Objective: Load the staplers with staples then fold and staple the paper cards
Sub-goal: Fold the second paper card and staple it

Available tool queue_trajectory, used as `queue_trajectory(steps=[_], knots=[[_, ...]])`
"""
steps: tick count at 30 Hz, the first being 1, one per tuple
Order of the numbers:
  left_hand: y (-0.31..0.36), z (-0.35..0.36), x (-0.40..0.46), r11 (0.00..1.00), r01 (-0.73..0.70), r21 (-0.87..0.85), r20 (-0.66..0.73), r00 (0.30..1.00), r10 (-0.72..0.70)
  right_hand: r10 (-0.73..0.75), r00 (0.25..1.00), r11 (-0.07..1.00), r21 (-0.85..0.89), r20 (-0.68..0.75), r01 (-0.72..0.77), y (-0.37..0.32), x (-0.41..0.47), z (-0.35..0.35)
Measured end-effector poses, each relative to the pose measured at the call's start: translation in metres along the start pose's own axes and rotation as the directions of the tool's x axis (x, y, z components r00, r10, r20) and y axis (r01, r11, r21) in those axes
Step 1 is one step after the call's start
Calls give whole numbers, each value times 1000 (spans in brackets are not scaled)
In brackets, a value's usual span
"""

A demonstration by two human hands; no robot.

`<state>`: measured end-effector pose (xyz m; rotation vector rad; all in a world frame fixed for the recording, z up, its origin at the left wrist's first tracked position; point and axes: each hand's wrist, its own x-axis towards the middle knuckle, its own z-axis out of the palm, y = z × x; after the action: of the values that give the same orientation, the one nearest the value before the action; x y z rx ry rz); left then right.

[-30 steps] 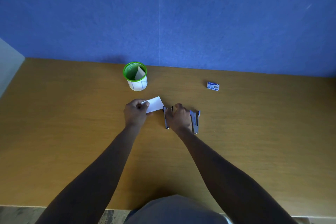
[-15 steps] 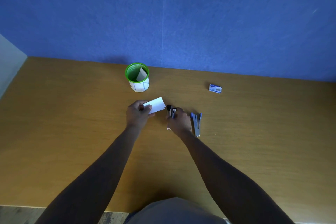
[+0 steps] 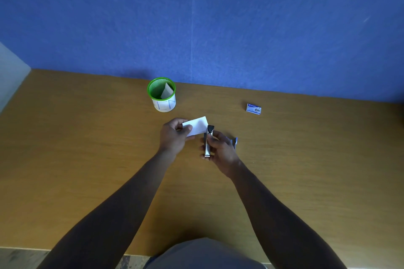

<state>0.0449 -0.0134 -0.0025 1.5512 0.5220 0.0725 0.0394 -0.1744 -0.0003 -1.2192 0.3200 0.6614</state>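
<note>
While our right hand (image 3: 219,148) curls around a stapler (image 3: 207,141) and our left hand (image 3: 175,135) pinches a white paper card (image 3: 196,125) between thumb and fingers, the stapler's nose meets the card's right edge above the wooden table (image 3: 87,159). We judge this the stapling step; next the card edge must sit inside the stapler's mouth before we squeeze. A second stapler (image 3: 234,142) lies just right of our hand, a green cup (image 3: 162,94) and staple box (image 3: 253,108) farther back.

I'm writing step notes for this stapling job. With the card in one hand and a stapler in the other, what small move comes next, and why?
Probably slide the folded card's right edge into the stapler's mouth. The left hand pinches the card's left end, the right hand grips the stapler, whose dark nose sits at the card's edge; I cannot tell whether the card is already between its arms.
</note>
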Motion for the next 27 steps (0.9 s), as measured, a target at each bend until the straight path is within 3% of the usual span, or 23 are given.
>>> queue_trajectory(steps=[6,17,22,25,27], knots=[[0,0,-4,976,-59,208,30,998,54,-28,998,999,24,54,26,4,-2,3],[9,-3,-12,980,50,194,64,996,-64,-24,999,1000,0,-24,24,8,0,9],[13,-2,-14,988,101,119,48,993,-107,-33,999,999,25,-37,33,6,0,13],[15,-2,-16,975,210,-66,124,972,-201,-44,999,999,23,-32,44,4,0,17],[16,0,-19,971,217,-98,176,964,-197,-55,998,998,10,-14,55,2,-2,20]])
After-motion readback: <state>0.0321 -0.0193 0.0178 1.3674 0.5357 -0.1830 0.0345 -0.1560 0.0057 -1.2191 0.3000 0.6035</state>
